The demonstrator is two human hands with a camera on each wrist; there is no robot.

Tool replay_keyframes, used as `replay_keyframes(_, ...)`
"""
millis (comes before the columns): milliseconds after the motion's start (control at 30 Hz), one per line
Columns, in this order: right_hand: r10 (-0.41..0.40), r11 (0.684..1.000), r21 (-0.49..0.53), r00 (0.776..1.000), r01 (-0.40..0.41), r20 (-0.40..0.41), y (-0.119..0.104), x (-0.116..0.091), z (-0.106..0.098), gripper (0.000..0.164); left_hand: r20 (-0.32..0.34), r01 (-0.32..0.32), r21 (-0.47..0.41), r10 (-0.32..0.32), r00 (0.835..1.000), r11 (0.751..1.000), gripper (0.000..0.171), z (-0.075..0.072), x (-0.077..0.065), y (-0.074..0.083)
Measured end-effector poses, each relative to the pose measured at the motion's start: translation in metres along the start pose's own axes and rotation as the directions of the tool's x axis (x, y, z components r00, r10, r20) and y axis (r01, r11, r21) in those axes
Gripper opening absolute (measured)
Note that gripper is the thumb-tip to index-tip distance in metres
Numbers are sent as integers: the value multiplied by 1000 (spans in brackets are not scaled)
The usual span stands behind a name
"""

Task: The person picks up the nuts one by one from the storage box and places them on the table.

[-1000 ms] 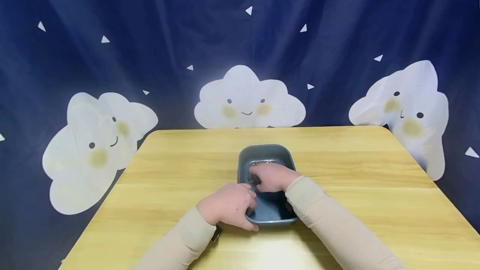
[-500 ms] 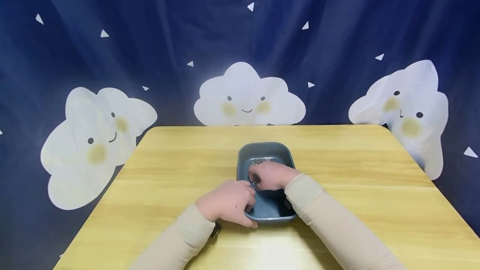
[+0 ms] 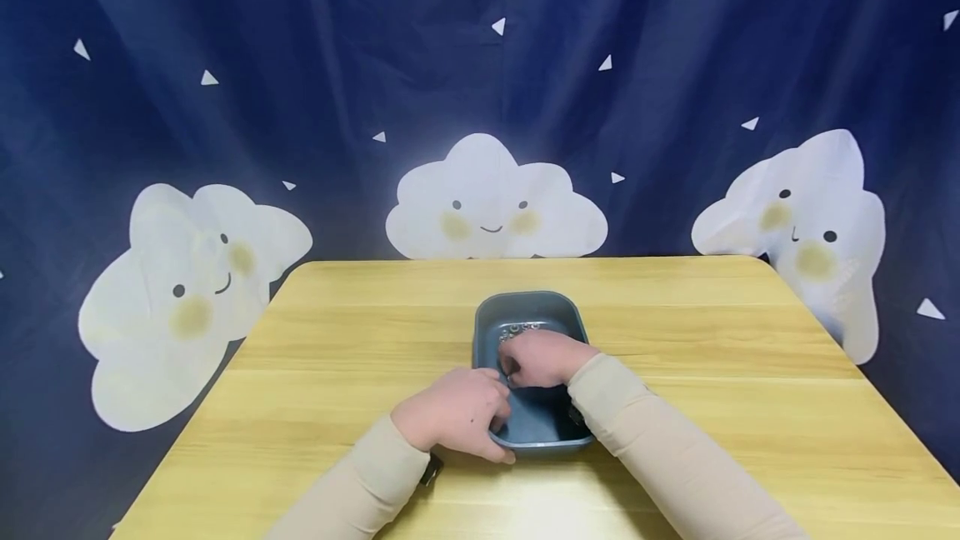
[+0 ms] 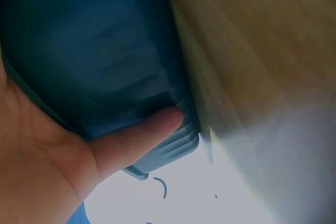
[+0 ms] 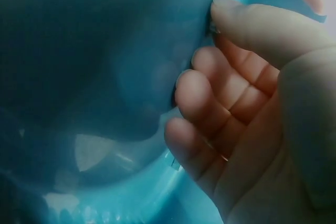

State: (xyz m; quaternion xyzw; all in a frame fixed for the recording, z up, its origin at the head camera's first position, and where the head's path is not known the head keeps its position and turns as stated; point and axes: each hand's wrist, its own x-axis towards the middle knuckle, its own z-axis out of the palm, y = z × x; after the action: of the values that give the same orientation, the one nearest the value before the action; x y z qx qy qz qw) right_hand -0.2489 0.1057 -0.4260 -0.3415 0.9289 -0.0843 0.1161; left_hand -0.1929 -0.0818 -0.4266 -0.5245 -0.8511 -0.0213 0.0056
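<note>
A dark blue-grey plastic tub [image 3: 540,445] with rounded corners stands on the table. My left hand [image 3: 459,412] grips its near left side, fingers over the rim; in the left wrist view the thumb [image 4: 136,142] lies along the outer wall. Inside the tub is my right hand [image 3: 546,359], fingers curled and thumb against the index finger. A small shiny metal nut [image 5: 213,26] shows at the thumb tip in the right wrist view, mostly hidden. Several small ring-like metal nuts [image 3: 514,328] lie along the tub's far end, partly behind the right hand.
The light wooden table [image 3: 360,332] stretches around the tub on all sides. Behind its far edge hangs a dark blue curtain [image 3: 435,48] with white smiling clouds.
My right hand has drawn slightly nearer to me inside the tub, its fingertips now closer to the left hand. The left hand keeps its grip on the rim.
</note>
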Motion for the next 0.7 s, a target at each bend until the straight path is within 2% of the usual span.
replay_keyframes(400, -36, 997, -71, 999, 33, -29, -2, 0, -2, 10, 5, 10, -6, -10, 1000, 1000, 49, -2, 0, 0)
replay_keyframes(700, -8, 999, -37, 1000, 7, -7, 0, -4, -2, 10, 6, 16, -2, -16, 1000, 1000, 48, -1, 0, 1)
